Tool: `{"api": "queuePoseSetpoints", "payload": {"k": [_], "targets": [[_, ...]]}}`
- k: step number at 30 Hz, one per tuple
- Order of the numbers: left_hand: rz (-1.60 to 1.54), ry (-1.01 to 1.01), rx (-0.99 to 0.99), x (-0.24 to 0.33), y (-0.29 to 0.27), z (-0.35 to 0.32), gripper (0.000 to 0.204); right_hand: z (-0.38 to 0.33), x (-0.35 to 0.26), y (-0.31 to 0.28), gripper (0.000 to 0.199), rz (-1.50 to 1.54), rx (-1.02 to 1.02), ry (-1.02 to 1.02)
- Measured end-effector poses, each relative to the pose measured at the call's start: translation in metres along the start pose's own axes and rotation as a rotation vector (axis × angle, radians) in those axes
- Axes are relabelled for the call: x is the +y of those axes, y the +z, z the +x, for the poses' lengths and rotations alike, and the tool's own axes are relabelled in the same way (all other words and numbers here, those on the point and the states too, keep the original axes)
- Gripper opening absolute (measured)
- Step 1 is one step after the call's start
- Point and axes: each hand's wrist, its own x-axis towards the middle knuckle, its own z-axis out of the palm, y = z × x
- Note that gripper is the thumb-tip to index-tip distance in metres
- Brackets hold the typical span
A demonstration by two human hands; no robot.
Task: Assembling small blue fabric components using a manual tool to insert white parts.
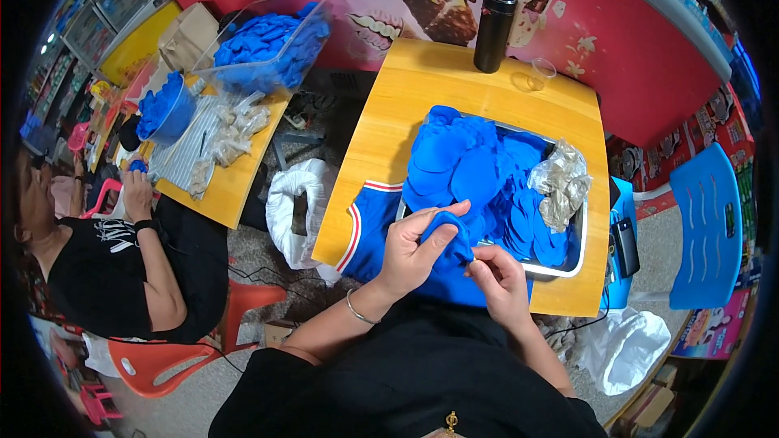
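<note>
My left hand [410, 253] is closed around a folded blue cloth-like piece [453, 231], its thumb pressed on top. At the piece's lower right edge, my right hand [501, 277] pinches with thumb and fingertips; anything smaller between them is too small to make out. Just beyond both hands stands a metal tray [578, 251] heaped with flat, rounded blue pieces [473, 174]. A crumpled clear plastic bag [560, 186] rests on the right of the heap. Under my hands and forearms, a blue garment with red-and-white striped trim [369, 219] covers the near table edge.
The yellow table [381, 113] carries a black bottle [495, 31] and a clear cup [542, 70] at its far side. Leftward, a co-worker [114, 268] sits by another table with a clear bin [268, 53] and blue bowl [168, 109]. A blue chair [704, 227] stands right.
</note>
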Motion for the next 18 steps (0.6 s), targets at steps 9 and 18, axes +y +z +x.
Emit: {"api": "queuePoseSetpoints", "payload": {"k": [9, 18], "targets": [[-0.047, -0.087, -0.230, 0.011, -0.010, 0.008, 0.018, 0.014, -0.003, -0.012, 0.021, -0.506, 0.061, -0.452], [-0.073, -0.038, -0.192, 0.004, -0.009, 0.003, 0.024, -0.002, 0.000, -0.007, 0.018, 0.089, -0.088, 0.052]]}}
